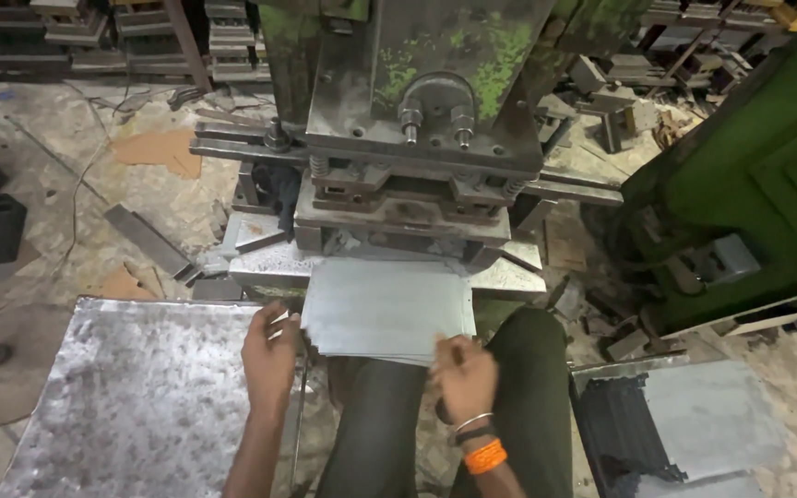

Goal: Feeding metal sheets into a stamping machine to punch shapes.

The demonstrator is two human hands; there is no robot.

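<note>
- My fingers first: my left hand [269, 355] has its fingertips curled onto the near left corner of the sheet stack [387, 309], pinching at the edge; my right hand [464, 376] is curled up at the near right corner, thumb and fingers closed on the edge there, though exactly how many sheets they've got I can't tell
- The sheet stack is thin grey metal, dull and a bit streaky, rectangular with squared corners; a few layers fan out along the near edge, so it's clearly more than one sheet
- It lies flat on the press bed [260, 263], far edge tucked under the die block [403, 217], near edge hanging out over my knees [528, 350]
- The press [435, 83] above is grimy steel with flaky green paint
- To my left, just beside that hand, sits a big spangled galvanised sheet [140, 397]; to my right, well apart, a pile of grey cut pieces [703, 415] with dark stacked edges
- Orange and metal bangles [481, 443] on my right wrist
</note>
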